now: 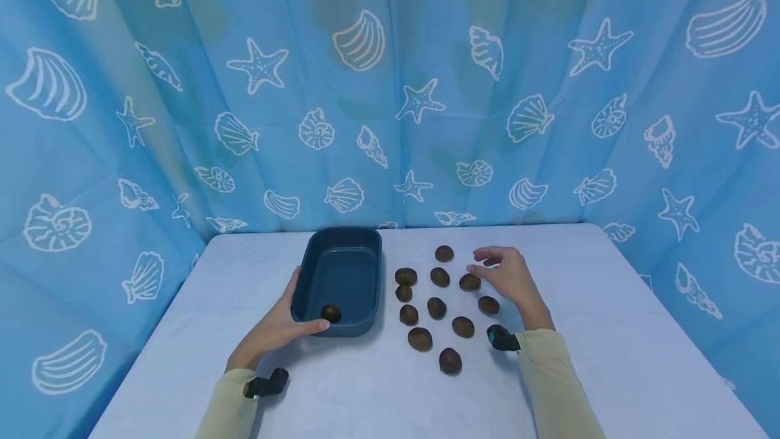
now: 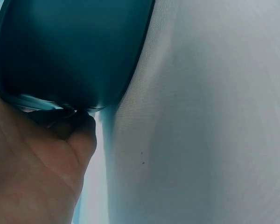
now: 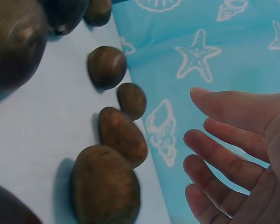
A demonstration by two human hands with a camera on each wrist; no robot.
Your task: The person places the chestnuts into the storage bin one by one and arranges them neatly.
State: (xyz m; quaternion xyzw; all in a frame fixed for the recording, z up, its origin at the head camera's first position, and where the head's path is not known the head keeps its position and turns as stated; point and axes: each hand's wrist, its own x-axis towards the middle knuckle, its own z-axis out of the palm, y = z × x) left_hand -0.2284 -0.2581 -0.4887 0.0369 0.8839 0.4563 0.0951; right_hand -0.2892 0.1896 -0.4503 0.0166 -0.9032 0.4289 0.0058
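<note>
A dark blue rectangular plastic tub [image 1: 341, 276] stands on the left of the table with one brown kiwi [image 1: 331, 314] at its near end. My left hand [image 1: 283, 324] grips the tub's near left corner, thumb over the rim and fingers along the outer wall. That grip also shows in the left wrist view, where the hand [image 2: 42, 158] pinches the tub wall [image 2: 74, 56]. My right hand [image 1: 508, 280] hovers with fingers apart and holds nothing, its fingertips close over a kiwi [image 1: 470, 282]. In the right wrist view the hand [image 3: 242, 149] is beside several kiwis [image 3: 107, 184].
Several more kiwis [image 1: 436, 307] lie scattered on the white tablecloth [image 1: 378, 391] between the tub and my right hand. A blue curtain [image 1: 390, 154] printed with shells and starfish rises behind the table and at both sides. Small black cameras [image 1: 502, 338] are worn at the wrists.
</note>
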